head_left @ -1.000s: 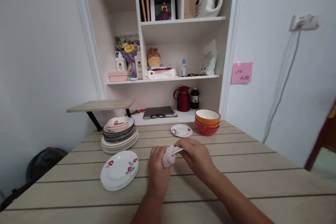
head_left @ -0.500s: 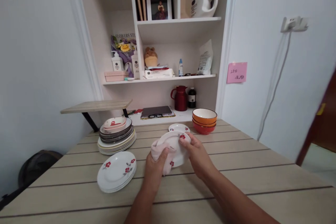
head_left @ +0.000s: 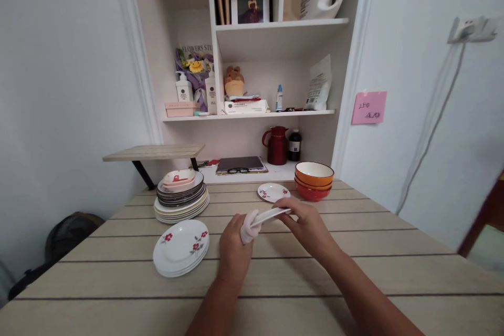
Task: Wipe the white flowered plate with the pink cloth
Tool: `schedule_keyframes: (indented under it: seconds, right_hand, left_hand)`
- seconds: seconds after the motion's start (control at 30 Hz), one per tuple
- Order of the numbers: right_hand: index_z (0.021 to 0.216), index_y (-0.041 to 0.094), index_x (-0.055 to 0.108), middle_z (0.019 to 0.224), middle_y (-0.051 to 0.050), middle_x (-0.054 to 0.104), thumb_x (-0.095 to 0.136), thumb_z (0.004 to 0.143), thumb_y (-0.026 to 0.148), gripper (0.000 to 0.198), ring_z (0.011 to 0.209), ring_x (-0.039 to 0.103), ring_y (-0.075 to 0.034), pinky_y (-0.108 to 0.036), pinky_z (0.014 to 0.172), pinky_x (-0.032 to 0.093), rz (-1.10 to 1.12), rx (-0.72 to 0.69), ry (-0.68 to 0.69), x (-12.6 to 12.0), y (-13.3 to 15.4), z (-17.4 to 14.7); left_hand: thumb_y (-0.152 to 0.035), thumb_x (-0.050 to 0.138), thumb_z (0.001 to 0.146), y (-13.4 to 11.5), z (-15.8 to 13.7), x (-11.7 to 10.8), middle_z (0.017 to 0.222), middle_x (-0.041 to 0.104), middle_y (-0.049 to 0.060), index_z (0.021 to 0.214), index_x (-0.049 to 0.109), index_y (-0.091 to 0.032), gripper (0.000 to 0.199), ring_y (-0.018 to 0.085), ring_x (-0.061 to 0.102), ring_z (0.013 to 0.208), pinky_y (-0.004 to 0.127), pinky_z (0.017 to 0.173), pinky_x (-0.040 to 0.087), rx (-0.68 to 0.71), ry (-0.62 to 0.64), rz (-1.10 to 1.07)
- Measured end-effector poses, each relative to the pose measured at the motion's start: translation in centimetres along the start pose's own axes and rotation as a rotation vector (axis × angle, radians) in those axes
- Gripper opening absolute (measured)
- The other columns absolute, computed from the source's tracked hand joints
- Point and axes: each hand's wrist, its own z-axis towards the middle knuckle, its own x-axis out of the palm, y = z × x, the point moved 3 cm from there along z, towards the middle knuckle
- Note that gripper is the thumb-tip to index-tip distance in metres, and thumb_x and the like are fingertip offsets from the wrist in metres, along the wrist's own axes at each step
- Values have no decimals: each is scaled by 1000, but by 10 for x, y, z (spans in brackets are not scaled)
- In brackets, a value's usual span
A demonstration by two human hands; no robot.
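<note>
A white plate [head_left: 271, 215] is held between my hands above the table, seen nearly edge-on. My right hand [head_left: 306, 223] pinches its right edge, thumb below and fingers on top. At the left edge, my left hand [head_left: 237, 244] grips a pale pink cloth [head_left: 249, 228] wrapped around the rim. Beyond them a small white plate with red flowers [head_left: 273, 192] lies flat on the table. To the left of my left hand sits a stack of white flowered plates [head_left: 181, 247].
Farther left stands a taller stack of plates [head_left: 181, 202], topped by small pink dishes [head_left: 179, 179]. Orange and red bowls [head_left: 314, 181] are nested at the back right. A raised wooden shelf [head_left: 153, 152] overhangs the back left. Behind the table, a ledge carries a red jug [head_left: 276, 146] and a laptop [head_left: 241, 164].
The plate in my hands has tipped from showing its flowered face to nearly edge-on. The cloth now wraps its left rim instead of lying over its face. The whole view has shifted slightly.
</note>
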Motion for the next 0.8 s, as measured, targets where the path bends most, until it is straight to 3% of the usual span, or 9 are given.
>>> schedule_keyframes:
  seconds: [0.1,0.27,0.43,0.5,0.6,0.7,0.8]
  right_hand:
    - [89,26,66,92,-3,71,52,85,9,22,79,66,-20,-29,71,47,-196,-69,81,1,1,-2]
    - [95,25,63,100,-4,71,54,80,5,27,80,66,-20,-28,67,45,-426,-130,11,1,12,-5]
    - [87,23,62,85,-4,69,53,84,10,16,76,62,-21,-29,65,41,-414,-117,-14,1,16,-5]
    - [83,22,61,81,-4,67,53,87,14,12,75,61,-21,-29,66,41,-289,-71,2,3,14,-3]
    - [79,21,61,73,-1,64,59,87,26,10,69,57,-19,-28,64,41,53,91,8,8,9,-1]
    - [85,21,64,83,-2,67,65,83,34,13,78,59,-20,-30,70,45,467,224,-62,11,8,0]
    - [89,20,66,83,-2,68,73,77,37,22,77,59,-19,-30,70,46,760,364,-148,16,7,-3]
  left_hand:
    - [-17,57,86,0,0,0,86,66,5,102,68,-20,20,21,62,81,31,74,48,118,47,166]
    - [-14,57,85,-7,0,-7,81,63,5,100,67,-18,19,21,60,76,31,69,46,206,-4,308]
    - [-18,59,83,-10,0,-11,83,64,5,102,69,-20,21,21,60,78,31,71,47,166,-74,186]
    - [-23,63,82,-7,2,-12,84,66,4,102,70,-20,22,20,62,80,31,74,48,56,-134,21]
    - [-35,71,76,1,3,-7,90,72,7,102,71,-18,31,21,67,84,29,77,51,-251,-209,-277]
    - [-42,76,70,4,0,5,97,76,12,97,73,-14,40,24,70,90,31,81,53,-482,-109,-480]
    - [-40,79,65,0,-4,16,91,78,12,90,76,-12,37,27,72,86,34,80,55,-532,56,-517]
